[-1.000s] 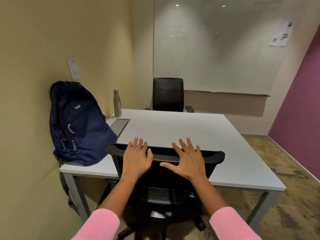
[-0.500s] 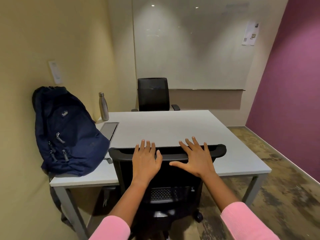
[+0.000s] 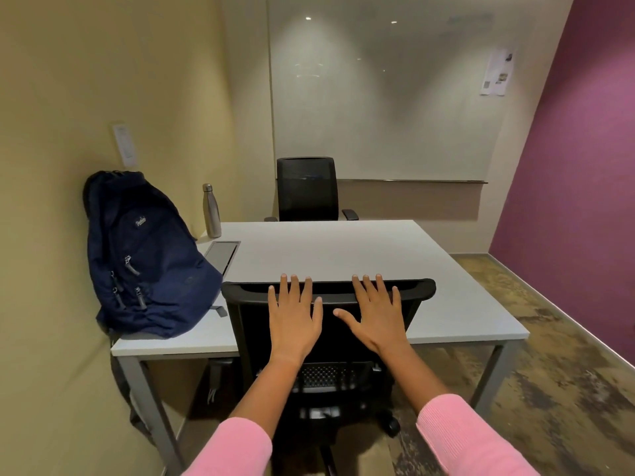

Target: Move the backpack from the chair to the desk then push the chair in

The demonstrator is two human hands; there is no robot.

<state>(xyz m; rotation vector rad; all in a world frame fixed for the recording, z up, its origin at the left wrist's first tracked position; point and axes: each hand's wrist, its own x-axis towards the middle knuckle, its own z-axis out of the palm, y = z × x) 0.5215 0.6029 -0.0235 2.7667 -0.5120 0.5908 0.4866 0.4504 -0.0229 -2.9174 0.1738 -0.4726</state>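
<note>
A dark blue backpack [image 3: 147, 259] stands upright on the near left corner of the white desk [image 3: 343, 249], leaning against the yellow wall. A black office chair [image 3: 419, 292] stands at the desk's near edge, its seat under the desktop and its backrest facing me. My left hand [image 3: 293, 319] and my right hand [image 3: 376, 317] lie flat against the top of the backrest, fingers spread and pointing up, side by side. Neither hand curls around the rail.
A steel bottle [image 3: 211, 211] stands at the desk's far left beside a grey cable hatch [image 3: 221, 252]. A second black chair [image 3: 307, 188] sits behind the desk under a whiteboard. A purple wall borders the bare floor [image 3: 556, 383] on the right.
The chair's backrest sits closer to the desk edge than before, with both hands still flat on it. The view has shifted and pulled back a little.
</note>
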